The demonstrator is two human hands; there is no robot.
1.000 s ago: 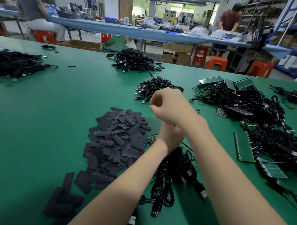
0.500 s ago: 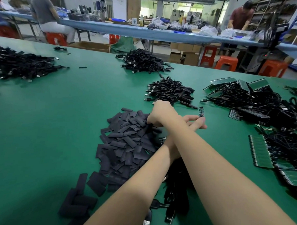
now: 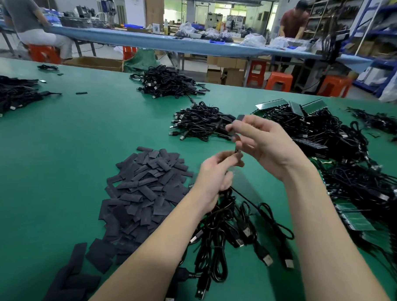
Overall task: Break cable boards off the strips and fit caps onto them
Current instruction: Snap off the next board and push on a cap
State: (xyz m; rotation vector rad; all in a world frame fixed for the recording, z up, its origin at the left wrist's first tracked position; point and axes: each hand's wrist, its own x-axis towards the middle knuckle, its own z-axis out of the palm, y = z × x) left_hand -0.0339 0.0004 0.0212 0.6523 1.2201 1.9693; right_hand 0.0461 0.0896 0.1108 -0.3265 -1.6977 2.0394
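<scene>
With the hands now uncrossed and raised above the desk (image 3: 56, 144), the right hand (image 3: 265, 145) pinches a cap (image 3: 236, 127) over the cable board (image 3: 238, 153) pinched by the left hand (image 3: 212, 173), indicating capping begins.

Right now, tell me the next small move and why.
Probably slide the cap down over the board. The right hand pinches the cap just above the board end that the left hand holds up, and the two look close but not yet joined.
</scene>
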